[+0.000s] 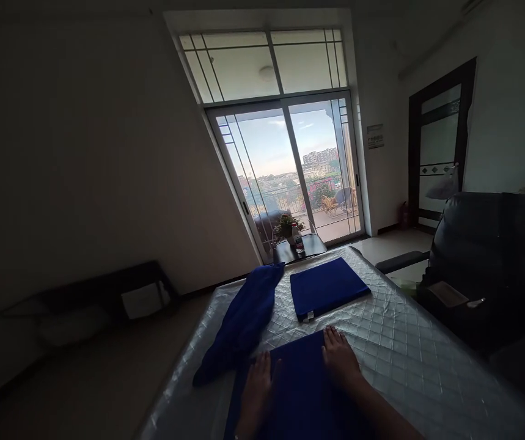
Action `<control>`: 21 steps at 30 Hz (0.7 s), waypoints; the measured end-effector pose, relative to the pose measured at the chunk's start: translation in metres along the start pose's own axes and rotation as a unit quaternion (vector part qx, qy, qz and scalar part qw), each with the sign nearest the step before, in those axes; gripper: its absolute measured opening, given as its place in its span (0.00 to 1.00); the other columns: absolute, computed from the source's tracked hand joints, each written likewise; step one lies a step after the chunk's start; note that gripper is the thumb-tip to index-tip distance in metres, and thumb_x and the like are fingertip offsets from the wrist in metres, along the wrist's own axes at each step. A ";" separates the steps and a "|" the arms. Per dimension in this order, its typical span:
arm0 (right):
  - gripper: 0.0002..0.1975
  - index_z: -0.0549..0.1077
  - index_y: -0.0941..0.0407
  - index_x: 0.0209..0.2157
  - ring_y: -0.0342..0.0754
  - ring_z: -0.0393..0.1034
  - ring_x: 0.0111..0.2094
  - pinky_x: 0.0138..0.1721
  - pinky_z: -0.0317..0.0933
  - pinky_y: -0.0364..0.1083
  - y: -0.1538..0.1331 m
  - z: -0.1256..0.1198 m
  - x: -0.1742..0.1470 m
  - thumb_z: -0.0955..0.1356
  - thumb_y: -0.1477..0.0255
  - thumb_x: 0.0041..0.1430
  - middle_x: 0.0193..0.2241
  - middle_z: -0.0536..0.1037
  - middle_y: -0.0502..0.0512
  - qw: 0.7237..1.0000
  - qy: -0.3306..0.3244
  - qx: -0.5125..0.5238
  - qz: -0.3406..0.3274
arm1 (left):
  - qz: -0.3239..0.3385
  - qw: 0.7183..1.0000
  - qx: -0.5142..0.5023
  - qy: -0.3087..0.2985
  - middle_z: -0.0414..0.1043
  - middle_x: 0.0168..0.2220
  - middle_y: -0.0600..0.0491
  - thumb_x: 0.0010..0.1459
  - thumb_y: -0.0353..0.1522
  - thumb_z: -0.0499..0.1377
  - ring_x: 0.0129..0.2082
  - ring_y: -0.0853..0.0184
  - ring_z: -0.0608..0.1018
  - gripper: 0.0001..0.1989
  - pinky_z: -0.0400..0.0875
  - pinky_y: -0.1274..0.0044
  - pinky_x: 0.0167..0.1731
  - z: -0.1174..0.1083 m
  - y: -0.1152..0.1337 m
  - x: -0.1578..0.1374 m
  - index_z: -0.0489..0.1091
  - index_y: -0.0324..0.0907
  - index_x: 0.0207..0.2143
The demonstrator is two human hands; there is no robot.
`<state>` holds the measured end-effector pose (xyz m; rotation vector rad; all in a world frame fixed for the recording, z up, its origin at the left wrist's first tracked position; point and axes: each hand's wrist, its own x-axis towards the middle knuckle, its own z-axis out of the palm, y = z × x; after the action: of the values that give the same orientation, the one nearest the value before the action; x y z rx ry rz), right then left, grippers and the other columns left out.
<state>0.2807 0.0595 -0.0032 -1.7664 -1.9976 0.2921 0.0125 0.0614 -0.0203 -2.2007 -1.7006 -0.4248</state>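
Note:
A dark blue cloth lies spread out in front of me on the quilted silver-grey cover. On its left part rests my left hand, fingers stretched out, thumb apart. My right hand lies flat at the cloth's far right corner, fingers extended. Beyond them sits a neatly folded blue cloth with a small white tag on its near edge. To the left a rumpled blue cloth stretches slantwise, its near end beside the cloth under my hands. What kind of cloths these are I cannot tell.
A small dark table with a potted plant and a bottle stands beyond the far edge, before a glass sliding door. At right is a black armchair. A low dark rack stands along the left wall.

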 end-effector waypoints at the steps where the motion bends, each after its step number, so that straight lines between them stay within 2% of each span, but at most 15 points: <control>1: 0.31 0.54 0.66 0.68 0.53 0.45 0.72 0.71 0.40 0.57 -0.001 -0.001 0.000 0.52 0.70 0.67 0.71 0.53 0.65 1.000 0.000 -0.004 -0.001 | -0.028 1.000 0.005 -0.006 0.76 0.60 0.48 0.68 0.37 0.43 0.62 0.56 0.74 0.25 0.72 0.61 0.60 -0.002 -0.013 -0.004 0.73 0.48 0.58; 4: 0.31 0.55 0.66 0.68 0.53 0.45 0.72 0.71 0.41 0.56 -0.002 -0.002 -0.001 0.52 0.70 0.67 0.71 0.53 0.64 1.000 -0.003 -0.019 -0.003 | -0.122 0.991 -0.014 -0.057 0.68 0.65 0.40 0.68 0.46 0.39 0.65 0.51 0.70 0.34 0.68 0.57 0.63 -0.010 -0.038 -0.014 0.65 0.34 0.63; 6: 0.31 0.55 0.66 0.68 0.52 0.44 0.72 0.71 0.41 0.56 -0.002 -0.002 0.000 0.52 0.70 0.67 0.71 0.53 0.64 1.000 -0.006 -0.030 -0.005 | -0.151 0.985 -0.028 -0.074 0.64 0.67 0.37 0.67 0.50 0.37 0.67 0.49 0.67 0.39 0.64 0.56 0.65 -0.014 -0.043 -0.018 0.61 0.30 0.65; 10: 0.31 0.54 0.64 0.69 0.51 0.42 0.73 0.71 0.41 0.55 -0.002 -0.001 0.001 0.52 0.69 0.68 0.71 0.52 0.62 0.998 -0.017 -0.056 -0.009 | -0.156 0.984 -0.061 -0.061 0.61 0.68 0.35 0.66 0.53 0.39 0.68 0.47 0.64 0.42 0.58 0.56 0.68 -0.015 -0.041 -0.020 0.60 0.28 0.65; 14: 0.31 0.51 0.63 0.70 0.50 0.42 0.73 0.71 0.42 0.55 -0.002 -0.001 0.002 0.51 0.67 0.69 0.72 0.51 0.61 0.996 -0.029 -0.088 -0.004 | -0.157 0.983 -0.088 -0.043 0.61 0.68 0.34 0.66 0.54 0.40 0.69 0.48 0.64 0.42 0.59 0.56 0.68 -0.013 -0.040 -0.020 0.59 0.27 0.66; 21: 0.31 0.53 0.65 0.69 0.50 0.42 0.72 0.71 0.43 0.54 -0.008 -0.003 0.002 0.51 0.69 0.69 0.71 0.53 0.63 0.990 -0.030 -0.139 -0.021 | -0.157 0.981 -0.108 -0.025 0.62 0.68 0.33 0.65 0.56 0.40 0.69 0.48 0.63 0.45 0.56 0.56 0.68 0.002 -0.046 -0.020 0.60 0.27 0.65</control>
<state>0.2746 0.0596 0.0037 -1.8961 -2.2039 0.0528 -0.0366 0.0553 -0.0277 -2.0994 -2.1301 -0.6648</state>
